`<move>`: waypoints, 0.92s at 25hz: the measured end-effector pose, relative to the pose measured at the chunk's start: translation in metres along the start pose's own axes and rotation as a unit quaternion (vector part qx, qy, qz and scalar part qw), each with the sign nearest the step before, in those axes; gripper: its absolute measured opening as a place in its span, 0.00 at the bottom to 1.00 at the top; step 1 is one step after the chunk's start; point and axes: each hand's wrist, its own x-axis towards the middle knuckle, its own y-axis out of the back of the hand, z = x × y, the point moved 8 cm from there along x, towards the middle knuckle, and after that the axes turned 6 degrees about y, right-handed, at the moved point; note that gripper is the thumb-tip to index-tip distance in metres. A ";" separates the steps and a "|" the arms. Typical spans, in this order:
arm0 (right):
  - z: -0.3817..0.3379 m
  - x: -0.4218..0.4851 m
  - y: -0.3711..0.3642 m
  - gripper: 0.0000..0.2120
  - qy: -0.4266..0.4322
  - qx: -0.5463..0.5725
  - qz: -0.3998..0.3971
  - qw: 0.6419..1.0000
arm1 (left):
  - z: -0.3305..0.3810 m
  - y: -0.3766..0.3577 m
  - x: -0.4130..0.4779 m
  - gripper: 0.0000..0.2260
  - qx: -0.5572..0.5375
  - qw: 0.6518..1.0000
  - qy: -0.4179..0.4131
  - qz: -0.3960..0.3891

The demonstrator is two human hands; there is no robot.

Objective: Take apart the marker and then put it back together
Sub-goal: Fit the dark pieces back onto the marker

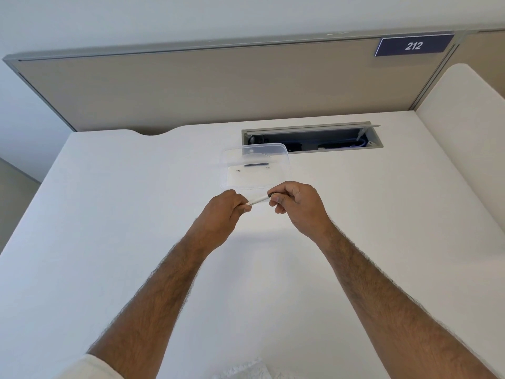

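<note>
"One slim white plastic marker (pixel 259 199) with a dark end, held where?"

"Above the white desk (pixel 109 214): left hand (pixel 224 212) pinched its pale end, right hand (pixel 297 206) pinched the dark end."

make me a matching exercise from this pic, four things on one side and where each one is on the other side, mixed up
Things
1. marker
2. clear container
3. cable hatch
4. number sign

Places
a. top right of the partition
b. set into the desk, open
c. held between the left hand and the right hand
d. on the desk just beyond the hands

Pairs: 1-c, 2-d, 3-b, 4-a
</note>
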 end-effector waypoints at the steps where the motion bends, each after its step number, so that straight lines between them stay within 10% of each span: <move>1: -0.001 0.000 -0.001 0.08 0.001 -0.003 -0.001 1.000 | -0.001 0.002 0.001 0.07 0.000 1.000 0.002 0.010; 23: -0.006 -0.007 -0.007 0.06 0.033 -0.010 -0.014 0.999 | 0.000 0.007 0.006 0.05 0.013 1.000 0.016 0.017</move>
